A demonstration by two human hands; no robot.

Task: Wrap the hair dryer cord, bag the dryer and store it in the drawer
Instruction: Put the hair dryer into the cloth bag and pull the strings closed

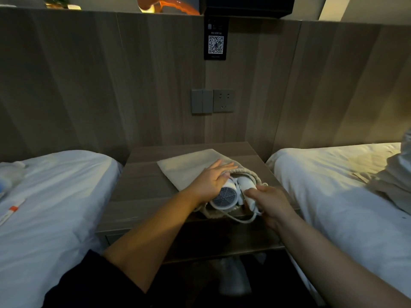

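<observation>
A white hair dryer (225,196) lies half inside the mouth of a beige drawstring bag (186,167) on the wooden nightstand (142,185). Its grille end faces me and its folded handle sits to the right. My left hand (211,181) rests flat on the bag's upper edge, fingers spread, thumb against the dryer body. My right hand (266,202) grips the dryer's handle at the bag's opening. A loop of white cord (240,220) hangs over the nightstand's front edge.
Two beds with white sheets flank the nightstand, left (55,207) and right (333,192). A wall socket (223,101) and switches sit on the wood panel behind. The drawer front (200,238) lies below the top, in shadow.
</observation>
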